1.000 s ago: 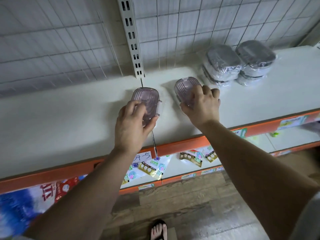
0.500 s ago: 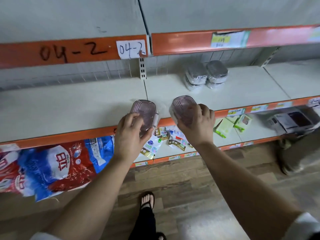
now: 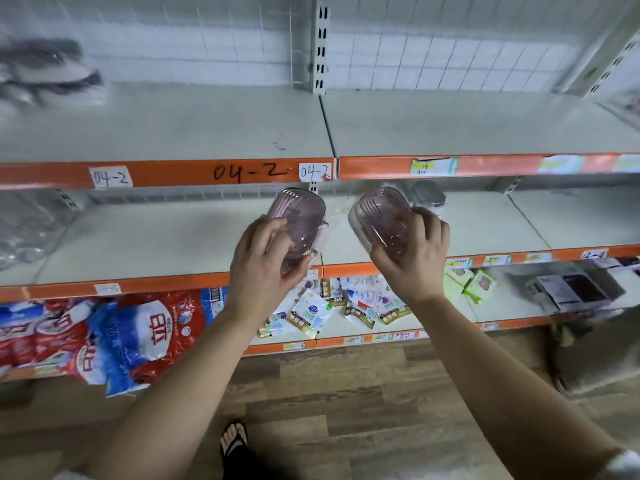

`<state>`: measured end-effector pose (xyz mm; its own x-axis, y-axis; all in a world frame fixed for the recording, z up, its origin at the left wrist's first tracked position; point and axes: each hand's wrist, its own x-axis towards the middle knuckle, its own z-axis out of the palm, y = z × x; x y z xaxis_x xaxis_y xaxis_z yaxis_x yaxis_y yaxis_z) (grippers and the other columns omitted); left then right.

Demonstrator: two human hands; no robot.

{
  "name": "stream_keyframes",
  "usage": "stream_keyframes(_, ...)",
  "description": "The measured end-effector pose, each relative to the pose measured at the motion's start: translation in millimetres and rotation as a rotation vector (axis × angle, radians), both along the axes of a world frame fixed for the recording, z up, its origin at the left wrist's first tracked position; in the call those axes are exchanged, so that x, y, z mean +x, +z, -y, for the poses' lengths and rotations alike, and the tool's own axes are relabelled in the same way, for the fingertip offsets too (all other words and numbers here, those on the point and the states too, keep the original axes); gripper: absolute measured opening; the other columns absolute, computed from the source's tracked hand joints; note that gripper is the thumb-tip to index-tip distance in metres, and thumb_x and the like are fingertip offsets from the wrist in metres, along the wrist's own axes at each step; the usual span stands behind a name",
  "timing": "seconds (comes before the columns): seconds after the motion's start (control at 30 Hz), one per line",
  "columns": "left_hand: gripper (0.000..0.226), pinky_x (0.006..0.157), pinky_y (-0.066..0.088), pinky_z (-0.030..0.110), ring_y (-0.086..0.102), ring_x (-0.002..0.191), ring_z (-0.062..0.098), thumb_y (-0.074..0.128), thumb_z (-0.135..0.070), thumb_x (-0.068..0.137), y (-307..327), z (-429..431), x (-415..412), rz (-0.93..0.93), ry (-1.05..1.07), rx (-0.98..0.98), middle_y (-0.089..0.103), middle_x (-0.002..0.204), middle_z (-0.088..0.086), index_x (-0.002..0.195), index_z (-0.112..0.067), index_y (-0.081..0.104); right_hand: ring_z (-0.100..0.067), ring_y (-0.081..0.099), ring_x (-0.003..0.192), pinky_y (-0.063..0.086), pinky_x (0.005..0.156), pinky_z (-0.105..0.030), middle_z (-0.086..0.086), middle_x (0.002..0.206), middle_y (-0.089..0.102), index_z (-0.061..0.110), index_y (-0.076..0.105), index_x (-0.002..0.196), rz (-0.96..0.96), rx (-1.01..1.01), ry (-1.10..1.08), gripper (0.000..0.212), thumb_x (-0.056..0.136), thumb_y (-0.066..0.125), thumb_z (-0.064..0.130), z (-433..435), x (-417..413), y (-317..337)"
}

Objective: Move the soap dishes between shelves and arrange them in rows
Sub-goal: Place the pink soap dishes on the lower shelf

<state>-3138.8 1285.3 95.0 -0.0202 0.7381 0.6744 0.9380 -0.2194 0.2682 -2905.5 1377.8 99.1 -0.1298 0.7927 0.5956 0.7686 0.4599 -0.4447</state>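
Along the far side we have a shop shelving unit (image 3: 320, 46) with orange edge strips: upper shelf (image 3: 173, 133), middle shelf (image 3: 156, 237), and lower shelf (image 3: 505, 306) just above the wooden floor (image 3: 346, 393). Red-and-blue bags (image 3: 104, 334) fill the lower left, with small sachets (image 3: 311, 313) and boxes (image 3: 571, 289) to their right.

Left hand (image 3: 263, 268) is wrapped round a clear pinkish soap dish (image 3: 298, 216), fingers over its near end. Right hand (image 3: 412, 261) grips a second pinkish soap dish (image 3: 377, 216) the same way. Both dishes are in the air, side by side but apart, in front of the middle shelf's front edge and touching no shelf.

Wrapped grey soap dishes (image 3: 429, 199) sit far back on the middle shelf, just behind the right hand. A smeared grey stack (image 3: 45, 71) sits far left on the upper shelf; we think it is more dishes but it is too blurred to confirm. A handwritten 04-2 label (image 3: 314, 172) is on the upper strip just above the dishes.

Progress, as we judge it: mid-transfer. Two dishes are picked up and not yet set down, and no row is visible on any shelf. We cannot tell the destination shelf; upper seems likely. Left to do: place this pair, move the grey ones, line them all up.
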Motion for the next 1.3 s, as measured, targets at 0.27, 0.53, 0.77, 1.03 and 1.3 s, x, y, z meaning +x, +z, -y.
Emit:
stream_keyframes(0.27, 0.037, 0.092, 0.045, 0.044, 0.055, 0.108, 0.036, 0.056, -0.039, 0.092, 44.5, -23.0, -87.8, 0.017, 0.122, 0.048, 0.058, 0.118, 0.017, 0.091, -0.002, 0.056, -0.040, 0.049, 0.106, 0.037, 0.091, -0.043, -0.017, 0.121, 0.057, 0.009, 0.063, 0.109, 0.081, 0.040, 0.089, 0.051, 0.075, 0.057, 0.046, -40.4, -57.9, 55.7)
stream_keyframes(0.53, 0.050, 0.094, 0.044, 0.049, 0.052, 0.102, 0.044, 0.043, -0.036, 0.083, 66.4, -53.3, -204.7, -0.018, 0.243, -0.144, 0.054, 0.115, 0.022, 0.114, -0.001, 0.061, -0.041, 0.051, 0.115, 0.040, 0.098, -0.047, -0.018, 0.130, 0.055, 0.024, 0.066, 0.122, 0.162, -0.127, 0.229, 0.059, 0.073, 0.047, 0.050, -77.0, -163.5, 76.2)
stream_keyframes(0.77, 0.064, 0.094, 0.044, 0.047, 0.053, 0.106, 0.037, 0.034, -0.062, 0.080, 86.0, -72.9, -292.2, -0.002, 0.261, -0.364, 0.052, 0.118, 0.012, 0.119, -0.019, 0.060, -0.042, 0.055, 0.111, 0.041, 0.100, -0.041, -0.018, 0.112, 0.061, 0.013, 0.073, 0.110, 0.110, -0.143, 0.303, 0.045, 0.076, 0.055, 0.036, -110.4, -251.0, 69.0)
stream_keyframes(1.03, 0.066, 0.095, 0.041, 0.046, 0.053, 0.107, 0.036, 0.038, -0.067, 0.085, 92.2, -96.8, -379.9, -0.022, 0.273, -0.269, 0.059, 0.114, 0.014, 0.117, -0.012, 0.059, -0.032, 0.054, 0.114, 0.031, 0.105, -0.035, -0.007, 0.106, 0.063, 0.016, 0.068, 0.101, 0.141, -0.130, 0.331, 0.054, 0.072, 0.058, 0.060, -143.4, -332.5, 60.0)
stream_keyframes(1.3, 0.074, 0.104, 0.036, 0.051, 0.049, 0.116, 0.043, 0.038, -0.062, 0.090, 133.9, -135.3, -461.7, -0.089, 0.353, -0.161, 0.056, 0.126, 0.023, 0.128, 0.000, 0.056, -0.036, 0.054, 0.111, 0.042, 0.097, -0.049, 0.001, 0.101, 0.061, 0.026, 0.065, 0.098, 0.075, -0.153, 0.346, 0.050, 0.066, 0.061, 0.064, -158.2, -401.5, 56.9)
